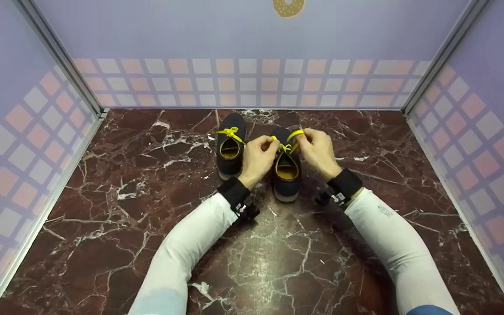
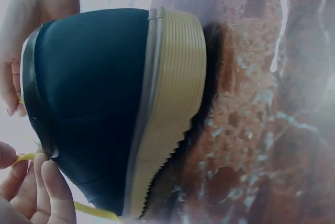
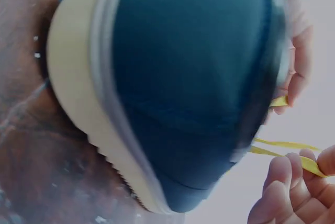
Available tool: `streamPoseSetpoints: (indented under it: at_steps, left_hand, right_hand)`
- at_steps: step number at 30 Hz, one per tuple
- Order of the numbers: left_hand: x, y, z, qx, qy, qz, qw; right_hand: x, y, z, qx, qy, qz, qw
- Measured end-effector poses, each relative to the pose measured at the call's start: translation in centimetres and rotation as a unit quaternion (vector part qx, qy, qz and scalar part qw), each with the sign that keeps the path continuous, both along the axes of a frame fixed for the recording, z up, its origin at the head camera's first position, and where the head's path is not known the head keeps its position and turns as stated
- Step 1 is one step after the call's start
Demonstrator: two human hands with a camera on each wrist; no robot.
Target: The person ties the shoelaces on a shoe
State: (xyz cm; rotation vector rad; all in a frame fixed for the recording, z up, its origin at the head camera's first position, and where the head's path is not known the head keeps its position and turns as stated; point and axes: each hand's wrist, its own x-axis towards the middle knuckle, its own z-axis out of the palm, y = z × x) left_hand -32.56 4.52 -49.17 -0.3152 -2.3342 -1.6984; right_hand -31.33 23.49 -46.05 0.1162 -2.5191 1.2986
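Two dark navy shoes with yellow laces stand side by side on the floor, toes away from me. Over the right shoe [image 1: 286,191], my left hand [image 1: 258,158] pinches one part of its yellow shoelace [image 1: 296,132] between thumb and fingers. My right hand [image 1: 320,151] pinches another part of the same lace on the other side, drawn up in a curve. In the right wrist view two yellow strands [image 3: 285,144] run from the shoe to my right fingers [image 3: 276,198]. The left shoe [image 1: 230,162] has its lace tied in a bow [image 1: 231,132].
The shoes stand on a dark red marbled surface [image 1: 103,218] with white veins. A lilac back wall [image 1: 234,39] with pink and white squares rises just behind the toes. Similar side walls flank it. Each wrist wears a black strap [image 1: 233,192] with a small camera.
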Motion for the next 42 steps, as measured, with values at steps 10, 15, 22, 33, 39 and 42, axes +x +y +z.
streamPoseSetpoints:
  at_steps: [10,15,22,33,39,42]
  left_hand:
    - [0.1,-0.4,1.4,0.033,0.046,-0.053,0.9970]
    - [0.1,-0.7,2.3,0.031,0.074,-0.061,0.9949]
    - [-0.4,-1.0,3.7,-0.012,0.082,-0.064,0.9945]
    - [-1.1,-0.2,4.8,-0.059,0.060,-0.077,0.9935]
    - [-1.4,0.5,5.2,-0.106,0.066,-0.090,0.9881]
    - [-1.3,0.7,5.3,-0.130,0.078,-0.106,0.9828]
  right_hand:
    - [0.6,1.2,1.9,-0.006,0.003,0.030,0.9995]
    - [1.0,1.6,2.9,0.014,0.020,0.039,0.9989]
    - [1.2,1.8,5.5,0.010,0.052,0.074,0.9959]
    - [0.8,1.4,8.4,0.028,0.035,0.099,0.9941]
    - [0.2,0.7,9.3,0.038,0.043,0.107,0.9926]
    - [-0.2,0.4,9.4,0.043,0.046,0.109,0.9921]
